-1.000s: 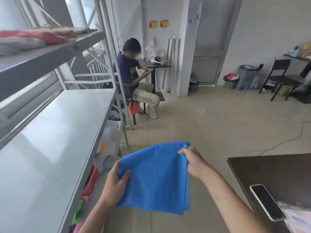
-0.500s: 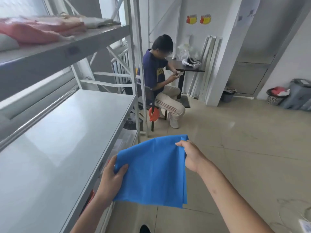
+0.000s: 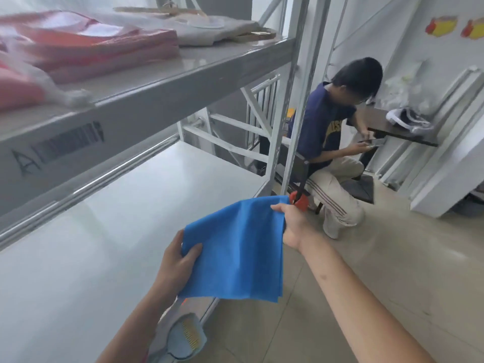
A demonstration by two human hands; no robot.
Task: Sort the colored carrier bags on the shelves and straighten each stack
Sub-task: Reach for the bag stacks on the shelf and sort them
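Observation:
A folded blue carrier bag point(image 3: 235, 252) hangs flat between both hands, just off the front edge of the grey middle shelf point(image 3: 117, 231). My left hand point(image 3: 175, 265) pinches its left edge near the lower corner. My right hand point(image 3: 293, 224) grips its upper right corner. On the upper shelf point(image 3: 162, 82) lies a stack of pink and red bags point(image 3: 86, 45), with a pale beige stack point(image 3: 209, 27) behind it.
A person point(image 3: 332, 142) sits on a chair right beyond the shelf's end post point(image 3: 296, 100), facing a small dark table point(image 3: 403, 132). A blue dustpan-like item point(image 3: 186, 336) lies on the lower shelf below my left arm. Tiled floor point(image 3: 379, 271) spreads to the right.
The view has swung left and closer to the shelves; the dark table with the phone has left the frame. The blue bag, held in both hands, has moved toward the middle shelf's edge.

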